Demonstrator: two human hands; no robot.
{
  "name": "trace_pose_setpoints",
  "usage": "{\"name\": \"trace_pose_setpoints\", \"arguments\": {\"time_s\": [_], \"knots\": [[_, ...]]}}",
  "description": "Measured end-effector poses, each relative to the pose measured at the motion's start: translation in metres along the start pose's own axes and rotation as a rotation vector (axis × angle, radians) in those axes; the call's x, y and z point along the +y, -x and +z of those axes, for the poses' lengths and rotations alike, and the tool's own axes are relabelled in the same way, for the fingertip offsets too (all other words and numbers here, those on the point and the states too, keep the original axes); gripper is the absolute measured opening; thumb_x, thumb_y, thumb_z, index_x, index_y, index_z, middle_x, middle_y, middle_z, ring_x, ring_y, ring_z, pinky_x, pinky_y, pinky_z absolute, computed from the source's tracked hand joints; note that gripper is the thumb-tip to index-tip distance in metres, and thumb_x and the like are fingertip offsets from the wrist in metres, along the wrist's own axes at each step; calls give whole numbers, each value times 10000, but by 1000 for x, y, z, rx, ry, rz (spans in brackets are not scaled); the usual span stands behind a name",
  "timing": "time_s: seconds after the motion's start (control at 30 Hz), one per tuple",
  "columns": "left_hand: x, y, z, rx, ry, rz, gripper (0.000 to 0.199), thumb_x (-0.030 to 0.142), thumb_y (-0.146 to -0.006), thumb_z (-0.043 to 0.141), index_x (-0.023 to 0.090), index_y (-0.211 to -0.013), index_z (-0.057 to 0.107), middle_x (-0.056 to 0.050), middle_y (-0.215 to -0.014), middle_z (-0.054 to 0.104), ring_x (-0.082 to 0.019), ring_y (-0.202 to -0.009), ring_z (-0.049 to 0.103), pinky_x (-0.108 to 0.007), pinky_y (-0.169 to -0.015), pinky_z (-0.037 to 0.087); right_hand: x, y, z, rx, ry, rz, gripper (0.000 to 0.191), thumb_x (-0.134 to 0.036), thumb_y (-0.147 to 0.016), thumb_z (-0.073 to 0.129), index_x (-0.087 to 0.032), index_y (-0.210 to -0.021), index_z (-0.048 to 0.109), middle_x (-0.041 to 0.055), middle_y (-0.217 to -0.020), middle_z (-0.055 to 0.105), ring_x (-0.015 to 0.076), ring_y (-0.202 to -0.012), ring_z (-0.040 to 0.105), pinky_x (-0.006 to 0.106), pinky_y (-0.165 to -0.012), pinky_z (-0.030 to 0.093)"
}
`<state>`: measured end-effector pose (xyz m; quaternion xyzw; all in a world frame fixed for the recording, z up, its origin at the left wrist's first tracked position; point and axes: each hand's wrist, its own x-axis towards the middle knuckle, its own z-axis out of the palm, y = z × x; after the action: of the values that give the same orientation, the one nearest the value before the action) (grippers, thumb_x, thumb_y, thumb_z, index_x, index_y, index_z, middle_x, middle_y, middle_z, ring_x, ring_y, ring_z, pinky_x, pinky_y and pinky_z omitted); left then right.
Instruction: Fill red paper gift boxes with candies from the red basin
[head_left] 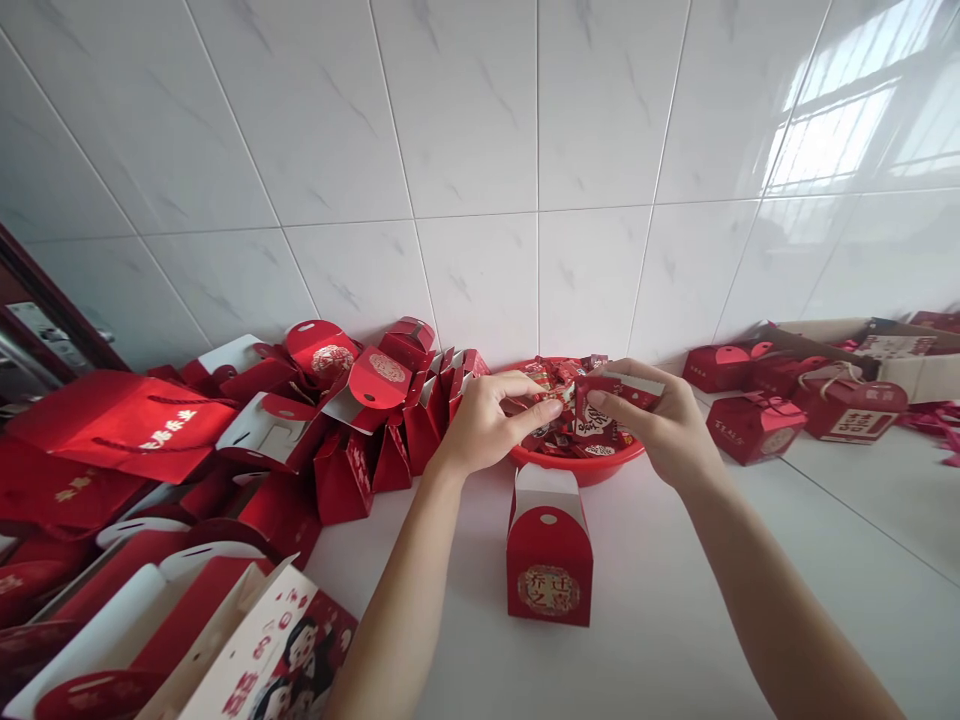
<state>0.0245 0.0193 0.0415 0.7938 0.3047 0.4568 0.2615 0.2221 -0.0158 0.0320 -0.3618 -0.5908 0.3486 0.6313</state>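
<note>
A red basin (577, 467) filled with small wrapped packets stands near the wall. Over its left side, my left hand (499, 415) has thumb and fingers pinched together; whatever is between them is too small to name. My right hand (660, 415) grips a red packet (596, 412) over the basin's right side, thumb on its front. In front of the basin, between my forearms, a red box (549, 570) with a round gold emblem stands upright on the white surface (637, 610), its top flaps raised.
Many open red boxes (341, 475) and a red bag (124, 425) crowd the left side. At the right, red boxes (757, 428) stand beside a cardboard carton (934, 378). A tiled wall (480, 270) rises behind everything.
</note>
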Motion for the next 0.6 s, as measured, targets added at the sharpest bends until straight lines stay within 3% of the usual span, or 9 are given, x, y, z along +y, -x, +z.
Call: {"name": "trace_pose_setpoints", "arguments": {"time_s": [0.23,0.6], "knots": [[5,2,-4,-55,-14,32,192,374,-841,705,192,-816,760,-23,-827,718,-157,-789,648,-262,-713,512,-4,0,-2,-67,60,-7,201,-326,-766,775,-211,-931,767,44,-883,742,203,-790,695,324,-691,583],[7,2,-5,-108,-7,47,272,413,-898,629,178,-787,712,-15,-774,656,-144,-766,590,-256,-699,482,2,1,-1,-44,-61,14,148,-324,-778,774,-212,-870,742,20,-805,688,167,-727,649,297,-637,544]]}}
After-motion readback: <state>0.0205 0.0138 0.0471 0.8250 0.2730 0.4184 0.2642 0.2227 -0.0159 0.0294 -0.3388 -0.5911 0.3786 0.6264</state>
